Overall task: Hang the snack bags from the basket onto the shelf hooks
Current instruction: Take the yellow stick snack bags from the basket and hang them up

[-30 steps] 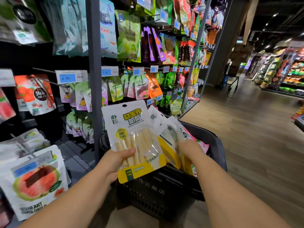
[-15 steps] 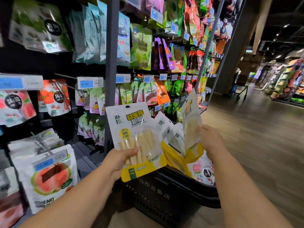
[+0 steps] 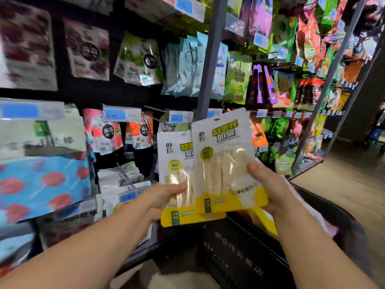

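I hold two matching white-and-yellow snack bags upright in front of the shelf. My left hand (image 3: 160,200) grips the left snack bag (image 3: 177,163) by its lower part, thumb across the clear window. My right hand (image 3: 270,188) grips the right snack bag (image 3: 225,159), which overlaps the left bag's right edge. Below them stands the black basket (image 3: 239,253), with another yellow-edged bag (image 3: 262,222) and a pink one showing under my right arm. An empty shelf hook (image 3: 158,110) juts out just above the bags.
Hanging snack bags fill the dark shelf (image 3: 129,59) on the left and above, with blue price tags (image 3: 179,117) on the hook ends. A grey upright post (image 3: 208,65) stands behind the bags. Wooden aisle floor (image 3: 343,195) stretches to the right.
My right hand lifted a second bag out of the basket and turned it face-on beside the first. Both bags rose toward the shelf, and my view swung left and up.
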The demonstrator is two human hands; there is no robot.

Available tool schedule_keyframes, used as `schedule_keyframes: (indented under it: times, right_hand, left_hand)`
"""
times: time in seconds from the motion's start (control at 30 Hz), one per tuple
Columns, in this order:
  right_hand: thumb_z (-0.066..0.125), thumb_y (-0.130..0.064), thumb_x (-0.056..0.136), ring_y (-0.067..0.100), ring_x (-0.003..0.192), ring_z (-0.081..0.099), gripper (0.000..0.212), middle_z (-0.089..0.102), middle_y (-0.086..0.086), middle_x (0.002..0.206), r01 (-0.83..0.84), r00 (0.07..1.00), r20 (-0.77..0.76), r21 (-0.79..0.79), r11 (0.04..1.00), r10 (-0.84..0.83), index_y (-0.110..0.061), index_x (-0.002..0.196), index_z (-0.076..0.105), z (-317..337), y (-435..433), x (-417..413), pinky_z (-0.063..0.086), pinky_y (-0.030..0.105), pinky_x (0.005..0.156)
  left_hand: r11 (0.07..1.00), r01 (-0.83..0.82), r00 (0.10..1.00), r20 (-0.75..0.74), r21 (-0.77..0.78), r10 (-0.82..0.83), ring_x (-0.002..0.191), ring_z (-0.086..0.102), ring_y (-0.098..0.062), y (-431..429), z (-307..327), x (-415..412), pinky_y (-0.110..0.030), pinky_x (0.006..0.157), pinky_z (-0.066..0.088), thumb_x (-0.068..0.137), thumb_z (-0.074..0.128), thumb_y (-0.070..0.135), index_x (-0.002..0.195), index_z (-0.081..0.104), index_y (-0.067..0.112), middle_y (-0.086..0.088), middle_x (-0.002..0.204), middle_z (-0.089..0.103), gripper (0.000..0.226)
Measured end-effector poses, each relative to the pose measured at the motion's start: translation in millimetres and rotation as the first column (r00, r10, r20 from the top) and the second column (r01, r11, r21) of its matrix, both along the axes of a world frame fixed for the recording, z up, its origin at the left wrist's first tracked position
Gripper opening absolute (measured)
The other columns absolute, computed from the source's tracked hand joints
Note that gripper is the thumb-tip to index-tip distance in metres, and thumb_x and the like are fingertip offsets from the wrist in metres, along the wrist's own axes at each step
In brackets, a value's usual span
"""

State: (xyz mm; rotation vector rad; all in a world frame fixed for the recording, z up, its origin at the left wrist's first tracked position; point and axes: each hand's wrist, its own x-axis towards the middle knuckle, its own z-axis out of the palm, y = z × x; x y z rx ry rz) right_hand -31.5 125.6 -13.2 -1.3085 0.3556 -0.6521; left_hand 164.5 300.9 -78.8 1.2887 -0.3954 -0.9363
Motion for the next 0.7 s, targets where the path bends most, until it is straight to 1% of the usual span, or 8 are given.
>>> schedule_keyframes:
  times: [0.07,0.17,0.27,0.33,0.4,0.5,0.63,0.7]
  right_hand:
    - [0.044,-0.023,0.1,0.027,0.084,0.073,0.031,0.075,0.013,0.098,-0.045,0.999,-0.015,0.014,0.999,0.045,-0.007,0.121,0.061,-5,13,22,0.061,0.038,0.066]
    - [0.041,-0.021,0.104,0.023,0.075,0.074,0.027,0.077,0.011,0.087,-0.13,0.99,-0.05,-0.004,0.991,0.13,-0.007,0.112,0.062,-10,36,55,0.061,0.034,0.062]
    - [0.045,-0.027,0.099,0.021,0.079,0.074,0.028,0.077,0.009,0.09,-0.256,0.964,-0.08,-0.037,0.966,0.253,-0.01,0.111,0.063,-15,63,88,0.061,0.036,0.069]
    - [0.05,-0.029,0.099,0.019,0.08,0.074,0.024,0.077,0.006,0.09,-0.31,0.948,-0.102,-0.089,0.947,0.301,-0.012,0.109,0.064,-19,80,108,0.06,0.036,0.071]
    - [0.057,-0.042,0.092,0.025,0.091,0.073,0.029,0.076,0.008,0.097,-0.322,0.94,-0.175,-0.172,0.931,0.293,-0.018,0.107,0.066,-24,94,128,0.059,0.044,0.084]
    - [0.055,-0.063,0.075,0.03,0.104,0.068,0.041,0.073,0.006,0.107,-0.397,0.905,-0.298,-0.342,0.852,0.302,-0.032,0.098,0.07,-34,110,159,0.048,0.058,0.099]
    - [0.062,-0.037,0.093,0.019,0.1,0.072,0.03,0.076,-0.001,0.104,-0.483,0.861,-0.296,-0.227,0.845,0.413,-0.019,0.116,0.067,-47,147,189,0.054,0.043,0.093]
    - [0.066,-0.039,0.088,0.022,0.109,0.068,0.041,0.074,0.001,0.113,-0.53,0.837,-0.286,-0.217,0.819,0.466,-0.018,0.123,0.064,-56,165,201,0.049,0.046,0.1]
  left_hand:
    - [0.999,-0.045,0.999,-0.01,-0.03,0.045,0.117,0.061,-0.037,22,12,1,-0.055,0.106,0.043,0.051,0.092,0.024,0.1,0.073,0.001,-0.018,0.115,0.07,0.057]
    - [0.993,-0.115,0.993,0.003,-0.039,0.115,0.118,0.061,-0.037,52,14,15,-0.056,0.108,0.041,0.045,0.093,0.031,0.103,0.072,0.004,-0.017,0.114,0.071,0.067]
    - [0.984,-0.176,0.984,0.012,-0.005,0.176,0.117,0.061,-0.035,83,9,35,-0.055,0.109,0.04,0.04,0.096,0.035,0.102,0.074,0.007,-0.014,0.111,0.073,0.071]
    - [0.974,-0.223,0.973,0.06,0.042,0.221,0.12,0.059,-0.033,106,8,48,-0.053,0.11,0.039,0.024,0.1,0.048,0.102,0.076,0.007,-0.013,0.114,0.072,0.091]
    - [0.96,-0.275,0.959,0.089,0.047,0.27,0.116,0.06,-0.031,130,7,60,-0.051,0.11,0.04,0.026,0.098,0.047,0.106,0.072,0.002,-0.013,0.114,0.07,0.095]
    - [0.93,-0.368,0.925,0.111,0.016,0.364,0.098,0.066,-0.029,162,8,68,-0.051,0.104,0.046,0.041,0.092,0.032,0.103,0.07,0.0,-0.015,0.1,0.073,0.073]
    - [0.91,-0.415,0.895,0.186,0.018,0.405,0.1,0.071,-0.023,198,2,79,-0.03,0.082,0.057,0.064,0.088,0.02,0.106,0.072,0.002,-0.007,0.101,0.076,0.048]
    - [0.9,-0.436,0.883,0.193,0.0,0.428,0.1,0.071,-0.016,216,2,80,-0.025,0.081,0.055,0.079,0.076,0.005,0.107,0.071,0.002,-0.006,0.103,0.076,0.029]
